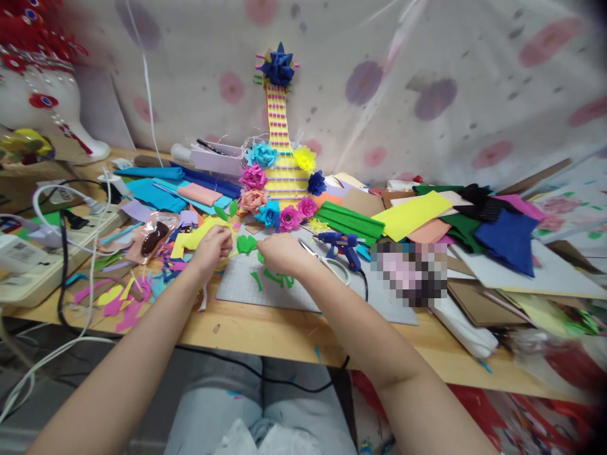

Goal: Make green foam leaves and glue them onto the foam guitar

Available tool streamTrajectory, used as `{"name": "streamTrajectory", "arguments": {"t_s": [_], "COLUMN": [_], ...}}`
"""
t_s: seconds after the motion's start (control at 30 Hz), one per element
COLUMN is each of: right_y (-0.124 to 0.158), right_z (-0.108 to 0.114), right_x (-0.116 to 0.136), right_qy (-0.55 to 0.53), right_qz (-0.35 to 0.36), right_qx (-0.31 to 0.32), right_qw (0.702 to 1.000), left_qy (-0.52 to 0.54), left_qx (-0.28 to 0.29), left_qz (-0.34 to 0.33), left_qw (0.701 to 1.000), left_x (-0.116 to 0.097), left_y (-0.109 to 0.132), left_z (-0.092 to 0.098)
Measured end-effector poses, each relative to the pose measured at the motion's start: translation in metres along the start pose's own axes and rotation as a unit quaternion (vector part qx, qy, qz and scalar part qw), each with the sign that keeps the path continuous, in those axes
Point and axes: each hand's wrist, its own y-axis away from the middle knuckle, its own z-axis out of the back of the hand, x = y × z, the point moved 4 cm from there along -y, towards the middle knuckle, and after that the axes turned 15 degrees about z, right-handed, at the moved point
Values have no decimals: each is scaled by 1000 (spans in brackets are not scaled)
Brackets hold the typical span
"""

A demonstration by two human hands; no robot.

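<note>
My left hand (217, 245) is closed in a pinch over the left edge of the grey cutting mat (303, 298); what its fingers hold is hidden. Just above it, two green paper leaves (221, 212) stick up, and yellow paper (190, 241) lies behind. My right hand (277, 248) is also closed, its fingertips at a cut green paper leaf (246, 244). Green scraps (279, 278) lie on the mat below it. Scissors (336, 268) and a blue glue gun (342, 248) rest right of this hand. Behind stands a yellow paper guitar (286, 170) ringed with paper flowers.
Colourful paper scraps (126, 294) cover the table's left side, near a power strip (66, 259) with cables. Folded crepe paper (351, 221) and card sheets pile up at the right. A black cable (246, 366) hangs below the table edge (265, 325). A white mannequin head (42, 107) stands back left.
</note>
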Motion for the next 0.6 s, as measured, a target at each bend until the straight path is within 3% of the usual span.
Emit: {"name": "streamTrajectory", "arguments": {"t_s": [0.23, 0.33, 0.5, 0.6], "right_y": [43, 52, 56, 55], "right_z": [-2, -6, -11, -12], "right_x": [-24, -29, -34, -34], "right_qy": [-9, -16, -21, -10], "right_qz": [-28, -33, -22, -10], "right_qx": [-23, -45, -92, -116], "right_qw": [999, 998, 995, 993], "left_qy": [-161, -200, -308, -285], "left_qx": [-23, -9, -52, -59], "left_qz": [-109, -117, -156, -138], "left_qw": [981, 973, 937, 947], "left_x": [11, 15, 24, 29], "left_y": [-6, -5, -1, -3], "left_z": [-31, -46, -60, -58]}}
